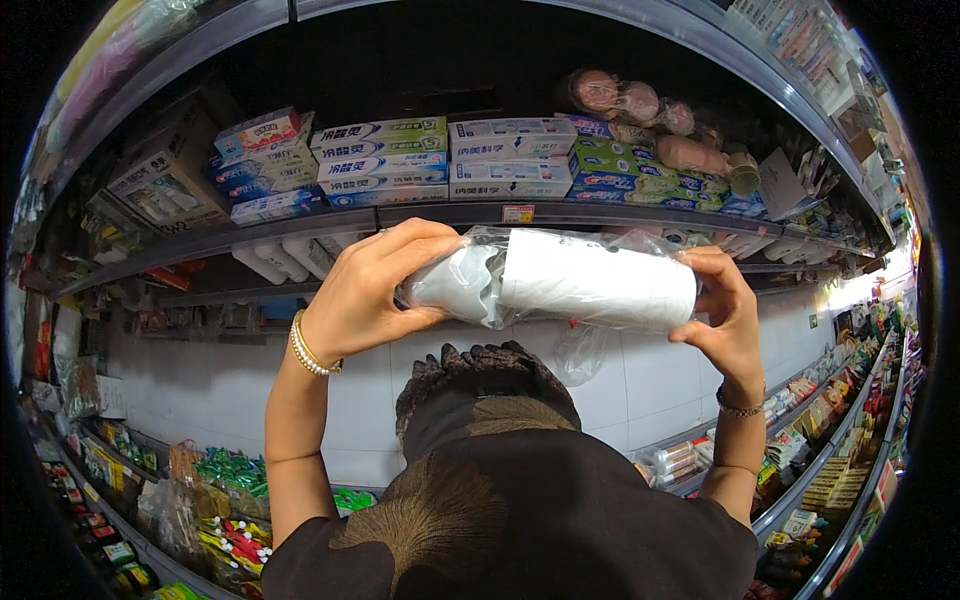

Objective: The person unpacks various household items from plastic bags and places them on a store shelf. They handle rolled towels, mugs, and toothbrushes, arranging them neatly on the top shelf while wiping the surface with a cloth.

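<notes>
A white cylindrical item point(600, 277) in clear plastic wrap is held level across both hands, in front of the shelf edge. Its left part is pale grey-blue with a wavy rim, under the same film; I cannot tell just what product it is. My left hand point(375, 281) grips the pale end, thumb underneath and fingers over the top. At the other end, the thumb and fingers of my right hand point(720, 304) pinch the edge of the white cylinder and its film. Some fingers of the right hand are hidden behind it.
Behind my hands, a shelf point(420, 217) carries stacked toothpaste boxes point(382, 161) and pink wrapped containers point(690, 154). White wrapped items point(281, 259) lie on the level below. Packed shelves point(817, 465) flank the tiled floor point(360, 405) on the right; more goods point(232, 540) sit at lower left.
</notes>
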A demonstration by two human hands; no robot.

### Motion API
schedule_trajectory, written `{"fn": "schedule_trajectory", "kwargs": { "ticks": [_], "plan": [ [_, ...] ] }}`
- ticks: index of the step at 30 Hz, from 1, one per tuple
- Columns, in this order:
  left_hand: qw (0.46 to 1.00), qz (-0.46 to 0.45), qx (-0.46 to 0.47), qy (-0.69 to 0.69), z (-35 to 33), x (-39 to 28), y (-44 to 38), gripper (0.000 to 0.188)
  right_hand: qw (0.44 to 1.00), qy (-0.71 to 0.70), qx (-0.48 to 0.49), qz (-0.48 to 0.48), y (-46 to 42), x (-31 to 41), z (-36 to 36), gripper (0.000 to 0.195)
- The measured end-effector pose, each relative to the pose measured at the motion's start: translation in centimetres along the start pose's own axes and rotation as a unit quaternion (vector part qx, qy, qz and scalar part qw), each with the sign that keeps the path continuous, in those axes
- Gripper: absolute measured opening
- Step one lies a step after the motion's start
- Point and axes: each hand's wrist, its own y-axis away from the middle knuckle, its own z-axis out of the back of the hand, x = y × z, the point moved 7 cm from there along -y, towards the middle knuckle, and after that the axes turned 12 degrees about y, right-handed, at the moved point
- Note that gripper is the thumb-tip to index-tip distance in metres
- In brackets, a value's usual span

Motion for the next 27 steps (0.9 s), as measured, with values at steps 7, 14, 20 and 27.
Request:
{"fn": "schedule_trajectory", "kwargs": {
  "ticks": [7,14,20,27],
  "plan": [
    [0.994,0.025,-0.030,0.103,-0.7,1.0,-0.7,0.057,0.984,-0.001,-0.091,0.155,0.1,0.6,-0.1,0.068],
    [0.979,0.046,-0.099,0.170,-3.4,2.2,-0.8,0.058,0.923,0.258,-0.162,0.234,-1.6,6.0,3.3,0.017],
    [0.958,0.012,-0.180,0.221,-5.4,2.7,-1.3,0.058,0.866,0.409,-0.099,0.272,-2.7,13.7,4.5,0.019],
    [0.943,-0.010,-0.170,0.285,-6.2,3.2,-1.4,0.060,0.944,0.306,0.041,0.118,-3.1,13.7,5.2,0.018]
  ]
}}
